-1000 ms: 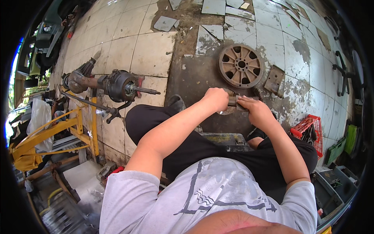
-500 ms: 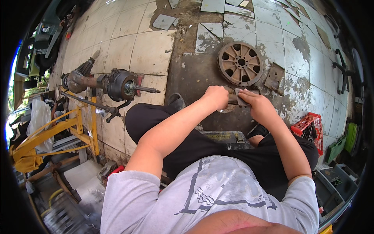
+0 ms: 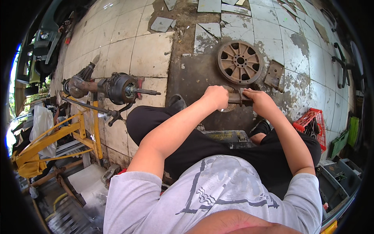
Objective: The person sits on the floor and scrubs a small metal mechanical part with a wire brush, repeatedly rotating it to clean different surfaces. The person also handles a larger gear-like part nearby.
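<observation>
My left hand (image 3: 217, 97) is closed in a fist around the left end of a brownish metal bar (image 3: 234, 97). The bar lies level over a round metal plate (image 3: 230, 107) on the floor, mostly hidden behind hand and bar. At the bar's right end, my right hand (image 3: 260, 102) presses a small grey sheet (image 3: 242, 92), which looks like sandpaper, with its fingers laid along it. Just beyond both hands a rusty toothed flywheel (image 3: 240, 62) lies flat on the floor.
A rusty rectangular metal plate (image 3: 275, 75) lies right of the flywheel. To the left, an axle assembly (image 3: 117, 87) rests on a yellow stand (image 3: 74, 130). A red basket (image 3: 311, 121) stands by my right knee, a dark case (image 3: 226, 136) between my legs. Broken tiles (image 3: 163, 24) lie ahead.
My right hand has moved slightly right along the bar, and the grey sheet sits flatter, less of it showing. My left hand keeps its grip.
</observation>
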`<state>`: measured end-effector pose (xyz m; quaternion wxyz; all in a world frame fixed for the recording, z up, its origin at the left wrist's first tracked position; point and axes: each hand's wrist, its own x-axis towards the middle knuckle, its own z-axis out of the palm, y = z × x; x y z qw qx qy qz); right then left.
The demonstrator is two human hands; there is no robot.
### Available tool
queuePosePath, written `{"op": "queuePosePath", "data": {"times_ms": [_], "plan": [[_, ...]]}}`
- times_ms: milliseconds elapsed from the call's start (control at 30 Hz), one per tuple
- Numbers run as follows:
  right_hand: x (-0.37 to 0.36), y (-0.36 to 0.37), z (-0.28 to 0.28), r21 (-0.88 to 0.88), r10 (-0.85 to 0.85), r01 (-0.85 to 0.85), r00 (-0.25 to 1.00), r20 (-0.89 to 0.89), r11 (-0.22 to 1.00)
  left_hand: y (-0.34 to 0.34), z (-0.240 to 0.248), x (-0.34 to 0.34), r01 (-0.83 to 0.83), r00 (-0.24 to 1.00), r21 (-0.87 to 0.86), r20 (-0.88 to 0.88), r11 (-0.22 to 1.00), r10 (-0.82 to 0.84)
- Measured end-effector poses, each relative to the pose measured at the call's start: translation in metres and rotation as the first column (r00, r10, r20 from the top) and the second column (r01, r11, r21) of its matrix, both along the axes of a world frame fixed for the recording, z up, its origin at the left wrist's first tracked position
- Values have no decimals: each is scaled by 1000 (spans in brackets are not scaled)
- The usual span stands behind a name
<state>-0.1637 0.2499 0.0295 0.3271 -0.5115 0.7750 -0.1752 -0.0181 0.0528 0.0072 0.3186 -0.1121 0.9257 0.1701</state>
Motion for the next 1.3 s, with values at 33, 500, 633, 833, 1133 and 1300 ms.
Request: {"op": "queuePosePath", "data": {"times_ms": [33,500,633,833,1133,1300], "plan": [[4,-5,13,-61,26,-25,999,24,998,0,5,-2,6,1000,-5,13,1000,-5],[7,7,-2,13,-21,22,998,-64,1000,3,6,-1,-5,1000,-5,18,1000,5],[17,-9,44,-209,70,-62,997,30,976,-3,2,0,-6,999,4,39,1000,6],[3,6,-3,-30,57,-62,986,-156,998,1,3,1,-11,1000,11,20,1000,11],[9,-2,14,-116,19,-25,999,-49,993,0,5,-1,3,999,11,38,1000,-3],[22,5,4,-86,41,-51,993,-110,995,0,4,0,-26,999,19,35,999,26]]}}
